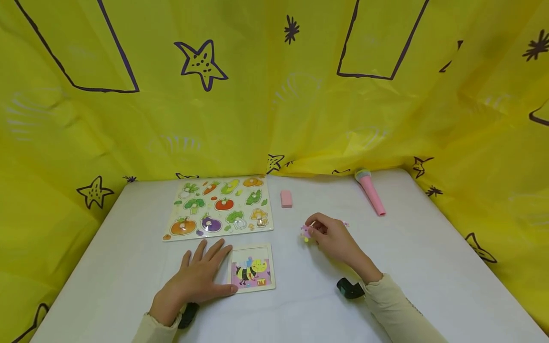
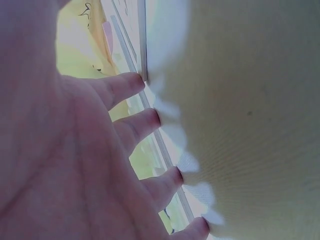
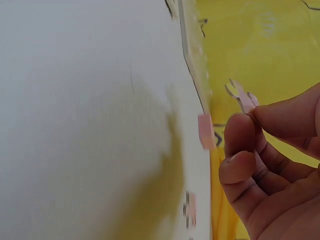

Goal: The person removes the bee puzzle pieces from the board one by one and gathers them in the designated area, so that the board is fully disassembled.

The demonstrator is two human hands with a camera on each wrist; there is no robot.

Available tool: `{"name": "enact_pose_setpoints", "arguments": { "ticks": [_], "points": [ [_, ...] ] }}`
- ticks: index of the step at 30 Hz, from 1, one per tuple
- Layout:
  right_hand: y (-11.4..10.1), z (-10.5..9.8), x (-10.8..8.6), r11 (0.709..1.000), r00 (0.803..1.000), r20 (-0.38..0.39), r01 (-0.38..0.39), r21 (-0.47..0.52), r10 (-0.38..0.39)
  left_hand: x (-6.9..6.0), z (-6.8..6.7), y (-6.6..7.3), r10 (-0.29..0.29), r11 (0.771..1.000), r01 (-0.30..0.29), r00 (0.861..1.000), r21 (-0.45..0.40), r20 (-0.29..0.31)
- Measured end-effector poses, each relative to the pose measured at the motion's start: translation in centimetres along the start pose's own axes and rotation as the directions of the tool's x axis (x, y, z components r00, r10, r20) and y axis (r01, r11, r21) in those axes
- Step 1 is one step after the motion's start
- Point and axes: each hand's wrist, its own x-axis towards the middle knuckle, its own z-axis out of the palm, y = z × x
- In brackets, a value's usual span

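A small square bee puzzle (image 1: 257, 272) lies in a pale wooden frame (image 1: 272, 267) near the front of the table; its upper strip shows bare board. My left hand (image 1: 195, 280) rests with spread fingers at the frame's left side, index finger and thumb touching its edge. In the left wrist view, the fingertips (image 2: 150, 117) press on the white tabletop. To the right of the frame, my right hand (image 1: 336, 239) pinches a pink and yellow jigsaw piece (image 1: 306, 232) between thumb and fingers, held above the table. Another jigsaw piece (image 3: 190, 210) lies on the table, mostly hidden behind that hand in the head view.
A vegetable peg puzzle board (image 1: 223, 207) lies behind the left hand. Right of it sits a pink block (image 1: 286, 199). Farther right lies a pink toy microphone (image 1: 371, 193). Yellow patterned cloth (image 1: 257, 119) hangs around the table's back and sides.
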Motion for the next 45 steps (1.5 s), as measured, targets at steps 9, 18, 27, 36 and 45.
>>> {"name": "enact_pose_setpoints", "arguments": {
  "ticks": [9,18,27,36,45],
  "points": [
    [2.5,-3.7,-0.9,0.996,0.994,-0.075,-0.082,-0.024,0.080,-0.1,0.3,-0.5,0.009,1.000,-0.009,1.000,0.009,-0.008],
    [4.0,-6.9,-0.7,0.983,0.982,-0.124,-0.156,-0.097,0.144,-0.2,0.1,-0.8,0.014,1.000,-0.014,1.000,0.011,-0.012],
    [5.6,-8.3,-0.9,0.962,0.975,-0.145,-0.193,-0.192,0.166,-0.2,0.0,-0.6,0.006,1.000,-0.006,1.000,0.004,-0.006],
    [6.7,-8.7,-0.8,0.949,0.971,-0.120,-0.229,-0.216,0.207,-0.1,-0.2,-0.4,0.010,1.000,-0.010,1.000,0.008,-0.007],
    [7.5,-8.6,-0.6,0.942,0.980,-0.121,-0.184,-0.280,0.155,0.2,0.1,-0.2,0.009,1.000,-0.009,1.000,0.008,-0.006]
  ]
}}
